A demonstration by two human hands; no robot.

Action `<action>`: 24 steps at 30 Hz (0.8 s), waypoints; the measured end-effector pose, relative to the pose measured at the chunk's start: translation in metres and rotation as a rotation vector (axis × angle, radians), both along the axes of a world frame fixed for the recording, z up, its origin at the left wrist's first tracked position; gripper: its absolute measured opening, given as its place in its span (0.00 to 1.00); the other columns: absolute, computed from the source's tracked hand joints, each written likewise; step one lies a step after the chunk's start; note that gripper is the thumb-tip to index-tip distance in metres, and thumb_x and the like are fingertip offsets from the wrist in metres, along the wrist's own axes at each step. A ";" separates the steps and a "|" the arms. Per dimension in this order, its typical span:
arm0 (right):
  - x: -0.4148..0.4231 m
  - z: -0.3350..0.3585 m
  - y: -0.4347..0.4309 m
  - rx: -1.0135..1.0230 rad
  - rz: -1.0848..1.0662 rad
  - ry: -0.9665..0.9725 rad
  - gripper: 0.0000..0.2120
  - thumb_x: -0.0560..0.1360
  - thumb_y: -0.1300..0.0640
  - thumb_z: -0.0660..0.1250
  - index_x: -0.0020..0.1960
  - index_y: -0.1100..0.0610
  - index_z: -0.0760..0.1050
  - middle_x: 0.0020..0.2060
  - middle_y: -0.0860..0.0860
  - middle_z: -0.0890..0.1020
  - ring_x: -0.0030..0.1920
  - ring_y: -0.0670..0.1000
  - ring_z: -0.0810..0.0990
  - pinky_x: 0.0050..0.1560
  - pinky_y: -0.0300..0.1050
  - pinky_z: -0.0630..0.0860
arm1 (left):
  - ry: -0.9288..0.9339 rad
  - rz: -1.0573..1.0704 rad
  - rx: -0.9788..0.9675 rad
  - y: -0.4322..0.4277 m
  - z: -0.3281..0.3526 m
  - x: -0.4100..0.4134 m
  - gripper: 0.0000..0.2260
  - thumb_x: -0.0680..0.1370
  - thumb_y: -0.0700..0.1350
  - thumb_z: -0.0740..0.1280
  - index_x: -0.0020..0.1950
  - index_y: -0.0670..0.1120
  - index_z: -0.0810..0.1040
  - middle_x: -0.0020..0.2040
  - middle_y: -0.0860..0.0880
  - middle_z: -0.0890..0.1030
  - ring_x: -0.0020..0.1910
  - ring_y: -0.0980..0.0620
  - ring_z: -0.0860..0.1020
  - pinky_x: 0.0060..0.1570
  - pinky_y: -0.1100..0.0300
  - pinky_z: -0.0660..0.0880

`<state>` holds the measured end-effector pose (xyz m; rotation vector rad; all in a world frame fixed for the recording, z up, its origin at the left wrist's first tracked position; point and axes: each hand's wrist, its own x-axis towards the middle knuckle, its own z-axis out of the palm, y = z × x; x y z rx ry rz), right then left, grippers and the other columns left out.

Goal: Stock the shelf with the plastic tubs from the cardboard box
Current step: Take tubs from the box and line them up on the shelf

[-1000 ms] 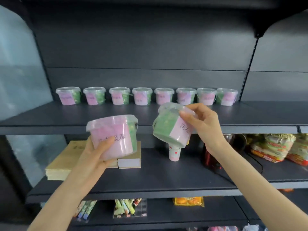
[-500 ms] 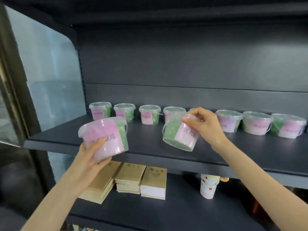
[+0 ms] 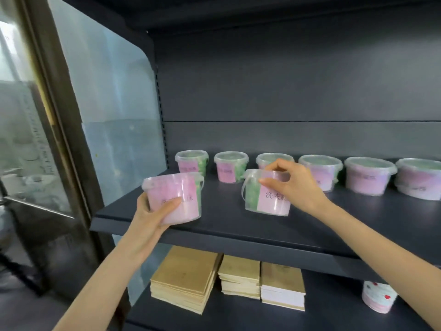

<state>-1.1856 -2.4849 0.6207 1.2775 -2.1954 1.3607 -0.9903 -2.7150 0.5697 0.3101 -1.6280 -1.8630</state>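
My left hand (image 3: pixel 152 211) grips a clear plastic tub with a pink label (image 3: pixel 176 194) from below, holding it at the front left edge of the dark shelf (image 3: pixel 238 230). My right hand (image 3: pixel 293 185) pinches the rim of a second tub (image 3: pixel 265 199), green and pink, which stands upright on the shelf in front of the back row. Several like tubs (image 3: pixel 367 175) line the shelf's back in a row. The cardboard box is out of view.
A glass side panel (image 3: pixel 107 115) closes the shelf's left end. On the lower shelf lie stacks of tan booklets (image 3: pixel 188 275) and, at the right, a patterned paper cup stack (image 3: pixel 379 295). Bare shelf surface lies in front of the tub row to the right.
My view has swung left and closer. My right hand has lowered its tilted tub upright onto the shelf. My left hand has brought its tub up to the shelf's front edge.
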 end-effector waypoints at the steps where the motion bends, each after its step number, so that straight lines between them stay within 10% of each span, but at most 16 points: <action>1: 0.006 -0.001 -0.016 0.016 -0.020 0.025 0.05 0.70 0.52 0.72 0.42 0.51 0.77 0.39 0.41 0.80 0.43 0.41 0.77 0.44 0.41 0.74 | -0.017 0.025 -0.025 -0.010 0.001 -0.001 0.53 0.51 0.56 0.82 0.71 0.47 0.62 0.63 0.48 0.76 0.58 0.50 0.78 0.52 0.51 0.78; 13: 0.040 -0.030 -0.142 0.222 -0.209 0.359 0.14 0.70 0.49 0.71 0.54 0.51 0.77 0.56 0.43 0.78 0.58 0.49 0.72 0.58 0.45 0.61 | -0.109 0.092 -0.214 -0.099 0.003 0.006 0.48 0.56 0.49 0.81 0.70 0.54 0.58 0.57 0.54 0.74 0.52 0.62 0.74 0.35 0.72 0.73; 24: 0.006 -0.009 -0.118 0.408 0.085 -0.001 0.21 0.67 0.41 0.67 0.59 0.38 0.71 0.60 0.32 0.70 0.64 0.33 0.65 0.67 0.36 0.61 | -0.060 0.126 -0.098 -0.147 0.000 0.017 0.52 0.48 0.60 0.74 0.71 0.54 0.59 0.57 0.53 0.77 0.53 0.58 0.76 0.42 0.68 0.67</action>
